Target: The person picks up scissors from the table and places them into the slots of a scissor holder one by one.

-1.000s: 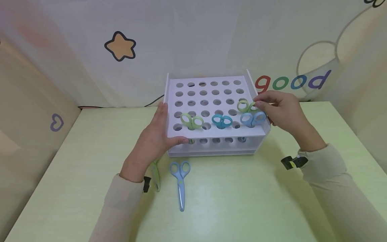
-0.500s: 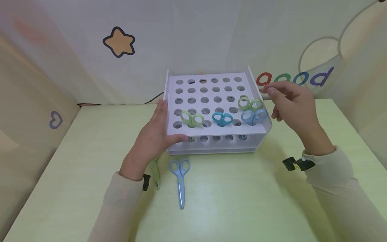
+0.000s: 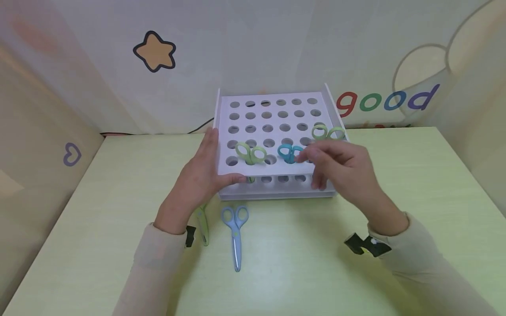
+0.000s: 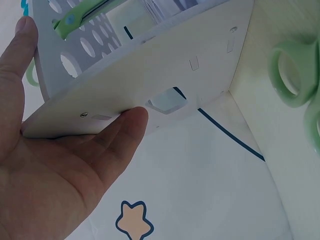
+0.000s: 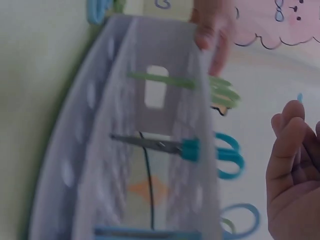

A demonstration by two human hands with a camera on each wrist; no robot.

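Note:
My left hand grips the left side of a white two-tier rack with round holes. The thumb lies at its front edge, and the fingers lie along the side panel. Light green scissors, teal scissors and another light green pair stand handles-up in the holes. A blue pair, at the bottom of the right wrist view, is covered by my right hand in the head view. That hand hovers over the rack's front right, fingers loosely bent, holding nothing.
Blue scissors lie on the pale table in front of the rack. Green scissors lie beside them, partly hidden by my left wrist. A patterned curtain stands behind, with a dark cord near its base.
My right hand leaves the green scissors at the rack's right, draws back rightward, then comes left and down over the front right corner. My left hand stays on the rack.

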